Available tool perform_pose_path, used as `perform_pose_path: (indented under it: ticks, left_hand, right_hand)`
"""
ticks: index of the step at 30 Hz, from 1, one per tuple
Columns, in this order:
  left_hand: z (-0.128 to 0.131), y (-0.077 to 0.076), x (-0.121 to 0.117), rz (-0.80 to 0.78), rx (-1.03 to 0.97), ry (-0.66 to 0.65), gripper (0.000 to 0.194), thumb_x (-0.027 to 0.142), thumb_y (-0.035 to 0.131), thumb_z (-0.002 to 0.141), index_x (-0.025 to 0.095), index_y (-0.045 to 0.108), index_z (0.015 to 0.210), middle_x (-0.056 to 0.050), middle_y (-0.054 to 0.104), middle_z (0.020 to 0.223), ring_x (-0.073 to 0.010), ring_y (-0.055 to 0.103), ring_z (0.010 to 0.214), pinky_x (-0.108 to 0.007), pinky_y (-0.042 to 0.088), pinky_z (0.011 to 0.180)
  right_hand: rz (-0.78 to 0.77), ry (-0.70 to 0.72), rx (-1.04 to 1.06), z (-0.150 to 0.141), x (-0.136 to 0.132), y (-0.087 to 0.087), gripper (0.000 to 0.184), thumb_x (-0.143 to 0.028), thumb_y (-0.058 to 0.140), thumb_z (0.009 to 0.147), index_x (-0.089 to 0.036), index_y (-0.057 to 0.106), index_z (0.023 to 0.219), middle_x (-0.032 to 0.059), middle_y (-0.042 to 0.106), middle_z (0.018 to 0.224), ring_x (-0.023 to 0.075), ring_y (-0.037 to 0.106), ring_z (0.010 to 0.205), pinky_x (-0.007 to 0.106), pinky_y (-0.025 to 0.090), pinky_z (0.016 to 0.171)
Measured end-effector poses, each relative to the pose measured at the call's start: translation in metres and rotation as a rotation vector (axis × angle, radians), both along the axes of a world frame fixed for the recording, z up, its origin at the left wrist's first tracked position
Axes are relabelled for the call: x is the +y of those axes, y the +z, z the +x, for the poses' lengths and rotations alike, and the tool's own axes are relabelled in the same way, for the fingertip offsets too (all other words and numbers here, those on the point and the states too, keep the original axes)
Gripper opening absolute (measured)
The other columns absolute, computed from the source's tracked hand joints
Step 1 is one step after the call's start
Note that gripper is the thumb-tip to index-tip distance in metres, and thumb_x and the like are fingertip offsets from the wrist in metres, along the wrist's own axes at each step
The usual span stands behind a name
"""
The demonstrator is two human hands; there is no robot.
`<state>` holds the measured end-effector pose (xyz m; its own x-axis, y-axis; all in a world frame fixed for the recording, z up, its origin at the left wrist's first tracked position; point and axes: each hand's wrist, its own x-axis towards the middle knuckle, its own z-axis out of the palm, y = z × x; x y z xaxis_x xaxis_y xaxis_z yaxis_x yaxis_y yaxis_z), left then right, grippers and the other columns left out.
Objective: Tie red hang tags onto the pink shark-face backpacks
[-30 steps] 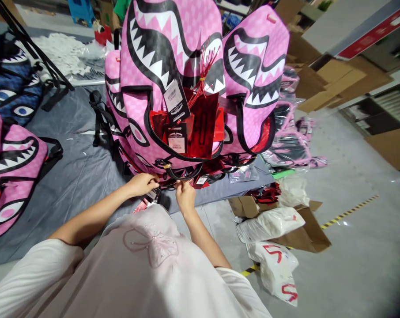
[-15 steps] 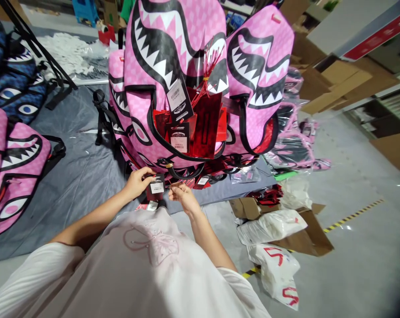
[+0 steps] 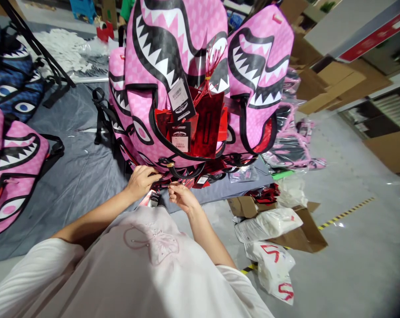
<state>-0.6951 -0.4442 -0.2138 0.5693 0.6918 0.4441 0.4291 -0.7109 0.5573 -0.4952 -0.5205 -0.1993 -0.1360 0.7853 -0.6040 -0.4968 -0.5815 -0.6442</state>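
My left hand (image 3: 141,180) is closed in a pinch at the lower front of a pink shark-mouth backpack (image 3: 176,39); what its fingers hold is hidden. Close by on the right, my right hand (image 3: 184,197) pinches something too small to make out, just below the backpack's black top handle (image 3: 188,176). A black and red hang tag (image 3: 152,198) with a white label shows under my hands, near my shirt. Red and black tags (image 3: 180,136) and a bundle of red strings (image 3: 210,70) stick out of the backpack's front pocket.
Another pink backpack (image 3: 258,66) stands behind on the right. More pink (image 3: 17,172) and blue backpacks (image 3: 16,88) lie at left on the grey-covered table (image 3: 77,176). Cardboard boxes (image 3: 306,229) and white plastic bags (image 3: 269,225) are on the floor at right.
My left hand has moved slightly right and toward the backpack. The black hang tag that it held in view is now out of sight. My right hand stays nearly in place.
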Motion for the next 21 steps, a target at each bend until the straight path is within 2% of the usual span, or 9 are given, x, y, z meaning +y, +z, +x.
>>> perform_pose_path:
  ticks: [2,5,9,12,14,18,21]
  left_hand:
    - [-0.001,-0.001,-0.006,0.039,0.044,-0.026,0.030,0.018,0.050,0.092,0.030,0.074,0.107,-0.007,0.071,0.108,-0.0221,0.057,0.101,-0.044,0.038,0.094]
    - [0.001,-0.002,-0.016,0.037,0.065,-0.038,0.031,0.016,0.053,0.090,0.032,0.073,0.108,-0.006,0.071,0.114,-0.0238,0.055,0.106,-0.049,0.031,0.100]
    - [0.009,-0.004,-0.020,-0.086,0.005,-0.075,0.020,0.025,0.057,0.091,0.030,0.075,0.098,-0.004,0.076,0.096,-0.0230,0.058,0.098,-0.047,0.030,0.097]
    - [0.016,-0.005,-0.017,-0.223,-0.072,0.039,0.017,0.035,0.061,0.089,0.026,0.076,0.091,-0.003,0.075,0.082,-0.0204,0.058,0.083,-0.043,0.033,0.091]
    - [0.019,-0.006,-0.015,-0.273,-0.090,0.119,0.017,0.037,0.063,0.088,0.025,0.075,0.088,-0.003,0.074,0.079,-0.0198,0.056,0.078,-0.041,0.034,0.089]
    - [0.020,-0.010,-0.016,-0.251,-0.028,0.104,0.020,0.034,0.060,0.090,0.024,0.073,0.079,-0.002,0.075,0.081,-0.0201,0.054,0.078,-0.042,0.030,0.089]
    - [0.019,-0.012,-0.019,-0.239,0.041,0.087,0.021,0.033,0.058,0.092,0.024,0.073,0.079,-0.003,0.075,0.081,-0.0205,0.052,0.079,-0.043,0.029,0.089]
  right_hand:
    - [0.016,-0.063,-0.001,-0.002,0.003,-0.002,0.035,-0.028,0.083,0.057,-0.019,0.056,0.075,-0.0065,0.054,0.059,0.0047,0.039,0.046,0.020,0.036,0.047]
    - [0.017,-0.087,-0.045,-0.004,0.008,-0.004,0.034,-0.024,0.082,0.055,-0.019,0.059,0.080,-0.0053,0.057,0.061,0.0064,0.044,0.048,0.022,0.041,0.049]
    - [0.084,-0.071,-0.129,-0.009,0.011,-0.006,0.033,-0.029,0.080,0.058,-0.020,0.060,0.082,-0.0027,0.061,0.065,0.0082,0.050,0.051,0.024,0.044,0.053]
    - [0.192,-0.099,-0.282,-0.017,0.012,-0.010,0.029,-0.037,0.078,0.061,-0.019,0.059,0.075,-0.0032,0.057,0.063,0.0079,0.048,0.053,0.022,0.040,0.053]
    - [0.224,-0.167,-0.365,-0.023,0.011,-0.015,0.031,-0.040,0.077,0.060,-0.019,0.059,0.074,-0.0044,0.054,0.061,0.0076,0.046,0.053,0.021,0.037,0.053]
    - [0.191,-0.299,-0.399,-0.034,0.010,-0.022,0.035,-0.045,0.074,0.059,-0.021,0.055,0.076,-0.0046,0.054,0.064,0.0090,0.045,0.056,0.023,0.037,0.054]
    - [0.237,-0.332,-0.479,-0.041,0.010,-0.025,0.033,-0.047,0.069,0.063,-0.020,0.055,0.077,-0.0041,0.053,0.065,0.0095,0.045,0.059,0.024,0.038,0.058]
